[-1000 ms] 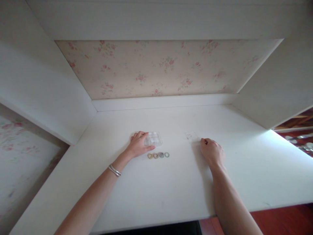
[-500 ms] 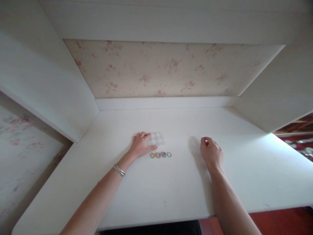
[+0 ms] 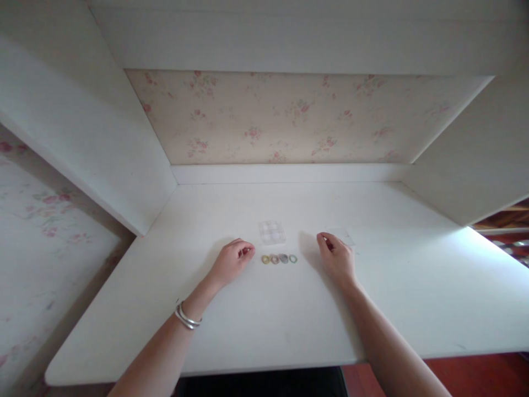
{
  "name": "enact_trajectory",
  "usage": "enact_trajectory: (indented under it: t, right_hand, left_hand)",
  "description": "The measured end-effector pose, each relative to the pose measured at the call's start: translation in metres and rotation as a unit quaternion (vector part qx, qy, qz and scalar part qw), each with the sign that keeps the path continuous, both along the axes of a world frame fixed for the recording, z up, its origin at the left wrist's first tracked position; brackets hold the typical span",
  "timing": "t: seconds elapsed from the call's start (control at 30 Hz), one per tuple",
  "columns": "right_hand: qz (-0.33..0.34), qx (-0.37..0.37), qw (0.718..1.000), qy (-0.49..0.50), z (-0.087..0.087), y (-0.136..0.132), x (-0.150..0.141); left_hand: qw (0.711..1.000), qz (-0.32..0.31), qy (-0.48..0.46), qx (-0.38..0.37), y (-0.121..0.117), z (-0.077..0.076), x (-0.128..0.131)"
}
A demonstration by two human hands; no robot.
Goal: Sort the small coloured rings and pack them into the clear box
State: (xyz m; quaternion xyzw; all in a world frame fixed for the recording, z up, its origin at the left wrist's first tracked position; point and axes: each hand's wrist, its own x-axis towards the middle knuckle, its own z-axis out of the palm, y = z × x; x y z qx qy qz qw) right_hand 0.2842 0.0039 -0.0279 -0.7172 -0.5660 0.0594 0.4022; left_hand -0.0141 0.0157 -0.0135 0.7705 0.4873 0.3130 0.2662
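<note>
My left hand [image 3: 232,261] hovers left of the small rings, its thumb and fingers pinched together with nothing visible in them. A clear plastic box [image 3: 271,232] with compartments lies flat on the desk just beyond it, apart from my fingers. Several small rings form a row in front of the box: a yellow ring [image 3: 265,259], a pinkish ring [image 3: 275,259], a grey ring [image 3: 284,258] and a pale green ring [image 3: 293,258]. My right hand [image 3: 336,259] is closed in a pinch to their right, and its fingertips are too small to read. Behind it lies a clear flat lid [image 3: 345,234], partly hidden by the hand.
The white desk top [image 3: 273,325] runs to a back board below floral wallpaper [image 3: 289,121]. White side panels [image 3: 103,127] rise at left and right, and a shelf edge crosses above. A dark object [image 3: 264,384] shows under the desk's front edge.
My left hand has let go of the clear box and drawn back toward me, its fingers closing. The right hand has shifted left, in front of the lid. The view has turned slightly.
</note>
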Motion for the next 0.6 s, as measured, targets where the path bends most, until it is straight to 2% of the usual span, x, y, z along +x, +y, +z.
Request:
enact_trajectory:
  t: [0.23,0.4,0.6]
  right_hand:
    - [0.005,-0.025,0.999,0.035,-0.002,0.002,0.002]
    - [0.007,-0.032,0.999,0.036,0.001,0.004,-0.001]
    - [0.020,-0.034,0.999,0.030,0.000,0.005,-0.003]
  left_hand:
    - [1.000,-0.022,-0.004,-0.006,-0.014,-0.002,0.012]
    - [0.999,0.015,0.044,-0.018,-0.001,-0.008,0.017]
    - [0.992,-0.005,0.123,0.006,0.016,-0.010,0.033]
